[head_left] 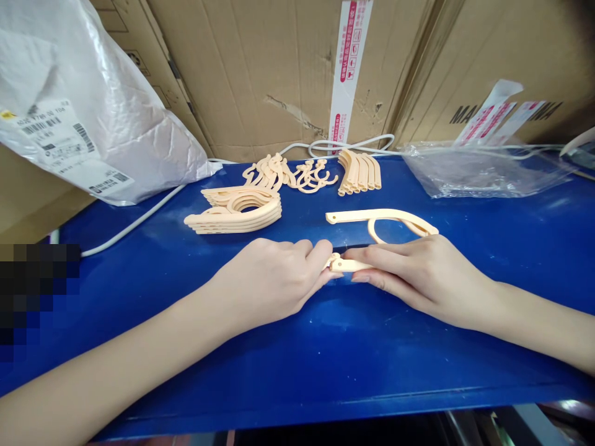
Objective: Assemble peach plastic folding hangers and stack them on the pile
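My left hand (pixel 274 275) is closed in a pinch around a small cream plastic hanger part (pixel 333 257), most of it hidden by the fingers. Between the fingertips and thumb of my right hand (pixel 425 272) is a cream hanger arm (pixel 348 266), its holed end pressed up to the part in my left hand. Just behind the right hand, a curved hanger arm (pixel 362 215) with a ring-like loop shows, partly covered by the knuckles. A stack of hanger arms (pixel 237 218) lies beyond my left hand.
Cream hooks (pixel 310 178), more curved pieces (pixel 264 172) and a row of short arm pieces (pixel 360 173) sit at the back of the blue table (pixel 297 378). A clear plastic bag (pixel 483 170), white cable (pixel 134 220), white parcel bag (pixel 111 93) and cardboard boxes (pixel 260 68) border them.
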Motion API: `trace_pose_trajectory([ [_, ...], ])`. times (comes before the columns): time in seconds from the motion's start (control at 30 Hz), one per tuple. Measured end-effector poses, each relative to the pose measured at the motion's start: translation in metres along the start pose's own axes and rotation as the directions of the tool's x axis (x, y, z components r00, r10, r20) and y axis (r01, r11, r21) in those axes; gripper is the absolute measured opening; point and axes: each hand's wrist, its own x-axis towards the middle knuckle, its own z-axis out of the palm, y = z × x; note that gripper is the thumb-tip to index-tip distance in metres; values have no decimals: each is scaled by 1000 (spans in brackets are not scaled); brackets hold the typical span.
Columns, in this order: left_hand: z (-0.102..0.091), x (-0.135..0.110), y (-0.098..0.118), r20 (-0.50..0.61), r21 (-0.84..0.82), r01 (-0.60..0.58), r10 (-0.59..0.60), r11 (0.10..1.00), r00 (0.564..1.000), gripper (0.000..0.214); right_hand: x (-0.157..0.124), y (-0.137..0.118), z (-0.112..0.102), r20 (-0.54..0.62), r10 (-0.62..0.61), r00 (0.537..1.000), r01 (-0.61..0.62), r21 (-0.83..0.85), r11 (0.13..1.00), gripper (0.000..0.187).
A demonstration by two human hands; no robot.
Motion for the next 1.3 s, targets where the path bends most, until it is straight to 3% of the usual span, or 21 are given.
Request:
trace_pose_trajectory([
  [0.2, 3, -1, 0, 29, 21, -20, 19, 1000, 999, 32, 0, 0, -1, 64, 45, 997, -51, 86, 995, 30],
  [0.5, 3, 2, 1, 156, -353, 196, -150, 915, 976, 29, 2, 2, -2, 22, -12, 1000, 13, -8, 1000, 28],
  [0.7, 1, 2, 2, 148, -379, 172, -124, 909, 981, 26, 4, 1, 0, 24, -23, 999, 25, -82, 996, 28],
  [0.97, 1, 1, 0, 243, -372, 187, -99, 909, 965, 30, 3, 5, -1, 34, -3, 999, 5, -70, 998, 29],
  [1.3, -2, 2, -1, 182, -514, 253, -185, 819, 966, 28, 5, 6, -3, 117, 37, 992, -36, -6, 999, 30],
])
